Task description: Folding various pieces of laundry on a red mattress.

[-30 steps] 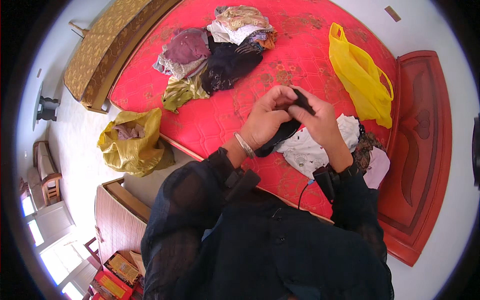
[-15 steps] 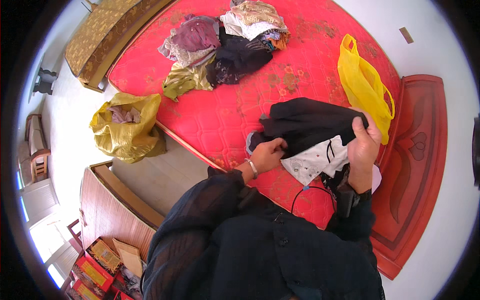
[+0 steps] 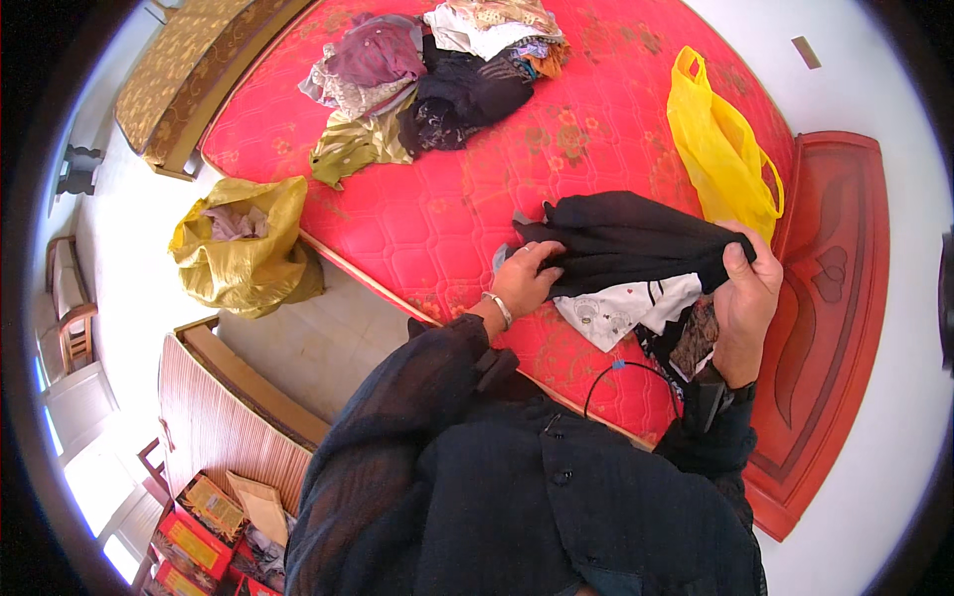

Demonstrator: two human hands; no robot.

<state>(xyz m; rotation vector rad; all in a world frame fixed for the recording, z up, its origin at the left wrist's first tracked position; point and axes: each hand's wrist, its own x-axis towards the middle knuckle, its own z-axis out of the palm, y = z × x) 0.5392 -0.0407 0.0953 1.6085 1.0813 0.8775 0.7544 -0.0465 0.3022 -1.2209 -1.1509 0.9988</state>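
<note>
A black garment [image 3: 636, 238] is stretched sideways between my two hands, just above the red mattress [image 3: 447, 238]. Its right end is gripped by my right hand [image 3: 750, 298], thumb on top and fingers folded behind the cloth. My left hand [image 3: 527, 283], with a bracelet at the wrist, has curled fingers closed on the garment's left end. Partly covered beneath the cloth lies a white printed garment [image 3: 611, 310]. Dark lacy clothing [image 3: 693, 343] shows beside it, near my right wrist. A thin black cord [image 3: 596, 377] loops over the mattress edge in front of me.
A heap of mixed clothes [image 3: 437, 84] lies on the far part of the mattress. The yellow plastic bag [image 3: 720, 139] rests near the red wooden headboard [image 3: 830, 298]. On the floor at left stands a gold sack [image 3: 238, 268] with cloth inside. Red boxes [image 3: 194, 541] sit at lower left.
My right hand has moved slightly right and toward me, drawing the black garment out wider. The left hand has shifted a little left and away from me. The whole view has also shifted somewhat.
</note>
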